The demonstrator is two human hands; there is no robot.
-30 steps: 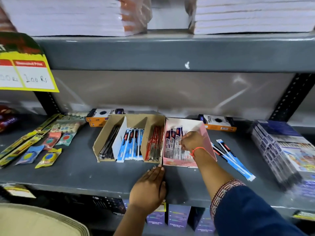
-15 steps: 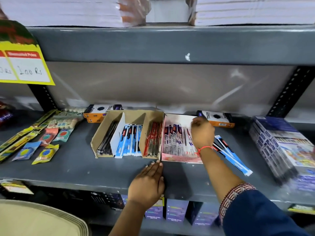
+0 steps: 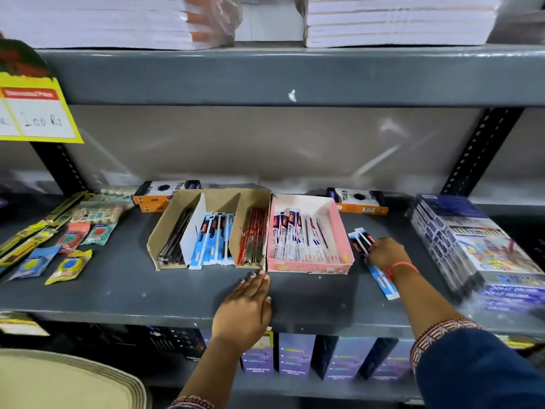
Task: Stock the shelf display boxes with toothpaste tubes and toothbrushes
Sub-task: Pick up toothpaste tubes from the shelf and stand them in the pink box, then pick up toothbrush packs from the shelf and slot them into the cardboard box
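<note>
A pink display box (image 3: 342, 231) on the grey shelf (image 3: 118, 293) holds several white and red toothpaste tubes (image 3: 295, 237). Left of it, a brown cardboard box (image 3: 165, 228) has dividers with dark packs, blue toothbrush packs (image 3: 213, 240) and red packs (image 3: 253, 237). Right of the pink box lie a few blue and white toothbrush packs (image 3: 383, 283). My right hand (image 3: 385, 255) rests on them, fingers curled around their upper ends. My left hand (image 3: 244, 311) lies flat on the shelf, fingertips at the boxes' front edge.
Wrapped stacks of boxed goods (image 3: 472, 246) fill the right end of the shelf. Sachets and strips (image 3: 67, 240) lie at the left. Two orange and black boxes (image 3: 358, 200) stand behind. A yellow price card (image 3: 35, 113) hangs at upper left. Paper stacks (image 3: 398, 19) sit above.
My right hand left the pink box, passed its back right corner, and came down on the loose toothbrush packs to the right. My left hand stayed flat on the shelf.
</note>
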